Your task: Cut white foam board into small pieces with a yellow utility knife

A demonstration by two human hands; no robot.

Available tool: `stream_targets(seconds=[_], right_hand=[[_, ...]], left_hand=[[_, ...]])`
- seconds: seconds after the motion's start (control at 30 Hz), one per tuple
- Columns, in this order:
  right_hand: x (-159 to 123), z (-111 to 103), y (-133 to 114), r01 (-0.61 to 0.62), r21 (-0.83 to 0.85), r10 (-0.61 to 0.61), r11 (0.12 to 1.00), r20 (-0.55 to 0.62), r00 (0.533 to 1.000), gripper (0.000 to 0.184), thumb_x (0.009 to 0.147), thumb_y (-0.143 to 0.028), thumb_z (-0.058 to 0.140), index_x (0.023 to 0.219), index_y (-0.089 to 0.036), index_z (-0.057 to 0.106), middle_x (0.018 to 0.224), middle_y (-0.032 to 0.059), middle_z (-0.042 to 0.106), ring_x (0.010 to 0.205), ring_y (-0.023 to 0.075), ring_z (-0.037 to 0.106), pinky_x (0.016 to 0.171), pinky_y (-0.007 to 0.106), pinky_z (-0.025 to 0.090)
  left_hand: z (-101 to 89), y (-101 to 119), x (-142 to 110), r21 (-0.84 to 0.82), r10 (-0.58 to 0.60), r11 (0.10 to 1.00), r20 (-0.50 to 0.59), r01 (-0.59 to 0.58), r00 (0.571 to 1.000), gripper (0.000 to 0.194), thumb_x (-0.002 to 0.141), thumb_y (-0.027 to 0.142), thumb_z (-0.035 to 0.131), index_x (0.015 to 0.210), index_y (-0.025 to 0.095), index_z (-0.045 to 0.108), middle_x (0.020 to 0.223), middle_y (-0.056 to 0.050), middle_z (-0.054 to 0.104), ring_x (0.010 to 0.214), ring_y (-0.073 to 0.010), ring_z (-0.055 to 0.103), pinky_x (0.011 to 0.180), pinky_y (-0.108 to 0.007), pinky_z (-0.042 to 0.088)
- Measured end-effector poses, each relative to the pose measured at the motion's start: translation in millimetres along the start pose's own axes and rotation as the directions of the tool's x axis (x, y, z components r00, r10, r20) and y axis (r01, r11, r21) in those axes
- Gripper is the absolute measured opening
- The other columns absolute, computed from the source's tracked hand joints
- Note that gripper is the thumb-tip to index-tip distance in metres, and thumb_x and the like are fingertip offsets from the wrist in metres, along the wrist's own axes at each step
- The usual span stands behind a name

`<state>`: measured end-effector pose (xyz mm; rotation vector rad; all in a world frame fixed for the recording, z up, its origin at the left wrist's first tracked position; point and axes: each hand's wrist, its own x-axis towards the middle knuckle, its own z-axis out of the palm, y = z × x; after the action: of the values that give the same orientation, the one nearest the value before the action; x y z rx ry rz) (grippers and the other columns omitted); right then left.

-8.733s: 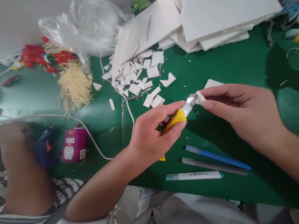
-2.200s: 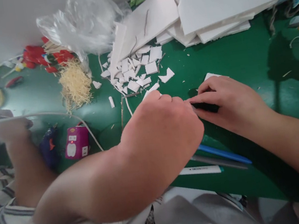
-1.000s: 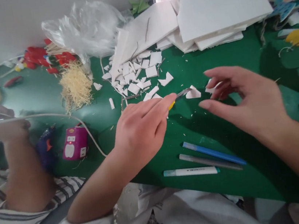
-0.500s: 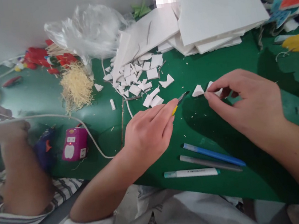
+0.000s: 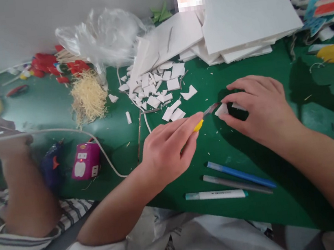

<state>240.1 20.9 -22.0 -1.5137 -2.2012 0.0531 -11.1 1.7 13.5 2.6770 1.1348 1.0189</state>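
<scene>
Left hand (image 5: 170, 148) closed around a yellow knife (image 5: 198, 126), blade directed at a small white piece (image 5: 221, 110); blade contact cannot be told. Right hand (image 5: 260, 106) pinching that piece between thumb and forefinger, over the green table (image 5: 233, 71). Nearer the body, three pens (image 5: 241, 174); beyond, white scraps (image 5: 173, 84) and stacked white sheets (image 5: 247, 12).

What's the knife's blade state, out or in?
Out: the bare metal blade shows beyond the yellow handle held in the left grip.
</scene>
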Motion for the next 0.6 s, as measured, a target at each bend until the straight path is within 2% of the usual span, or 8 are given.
stream_targets(seconds=[0.1,0.2,0.3,0.4,0.5,0.6], right_hand=[[0,-1,-1,-0.016,0.01,0.016,1.0,-0.009,1.0,0.016,0.096,-0.038,0.063,0.094,-0.028,0.075,0.114,0.0112,0.077,0.115,0.0382,0.07,0.1,0.061,0.05],[2,-4,-4,-0.024,0.004,0.024,1.0,-0.026,0.999,0.018,0.093,-0.039,0.064,0.095,-0.025,0.076,0.104,0.0125,0.078,0.105,0.0365,0.072,0.091,0.055,0.052],[5,-9,-8,-0.053,-0.015,0.053,0.998,0.027,0.998,0.021,0.095,-0.04,0.062,0.096,-0.025,0.077,0.101,0.0124,0.078,0.101,0.0352,0.071,0.086,0.051,0.053],[6,-14,-13,-0.063,-0.07,0.068,0.996,0.073,0.995,0.025,0.098,-0.04,0.056,0.095,-0.025,0.076,0.101,0.0126,0.078,0.103,0.0345,0.07,0.087,0.05,0.052],[10,-16,-18,-0.035,-0.097,0.048,0.995,0.134,0.99,0.029,0.097,-0.04,0.053,0.096,-0.023,0.077,0.098,0.0142,0.076,0.102,0.0343,0.067,0.088,0.049,0.05],[28,-12,-26,-0.07,-0.063,0.082,0.996,0.22,0.972,0.03,0.094,-0.04,0.055,0.096,-0.02,0.077,0.099,0.0166,0.075,0.103,0.0339,0.064,0.09,0.049,0.047]], left_hand=[[-3.2,4,-1,-0.046,0.019,0.999,-0.024,-0.02,1.0,0.029,0.096,0.006,0.067,0.123,0.017,0.069,0.111,-0.004,0.084,0.096,-0.0133,0.08,0.085,-0.021,0.063],[-3.5,8,-1,-0.119,0.053,0.991,-0.037,-0.057,0.998,0.03,0.095,0.004,0.067,0.123,0.014,0.068,0.109,-0.004,0.084,0.094,-0.0123,0.08,0.083,-0.021,0.063],[-0.9,9,-2,-0.199,0.102,0.972,-0.114,-0.123,0.988,0.028,0.094,0.002,0.066,0.12,0.012,0.068,0.108,-0.006,0.084,0.092,-0.0125,0.08,0.08,-0.022,0.063],[0.2,10,-2,-0.252,0.127,0.952,-0.19,-0.174,0.974,0.027,0.093,0.002,0.066,0.119,0.01,0.068,0.107,-0.008,0.084,0.093,-0.0131,0.08,0.078,-0.023,0.063],[-2.8,11,-3,-0.282,0.12,0.942,-0.225,-0.183,0.967,0.026,0.094,0.003,0.063,0.119,0.011,0.068,0.107,-0.008,0.084,0.094,-0.0132,0.08,0.08,-0.023,0.065],[-7.0,10,-5,-0.316,0.087,0.933,-0.262,-0.17,0.961,0.027,0.094,0.005,0.064,0.12,0.012,0.068,0.108,-0.007,0.084,0.095,-0.0138,0.08,0.08,-0.022,0.066]])
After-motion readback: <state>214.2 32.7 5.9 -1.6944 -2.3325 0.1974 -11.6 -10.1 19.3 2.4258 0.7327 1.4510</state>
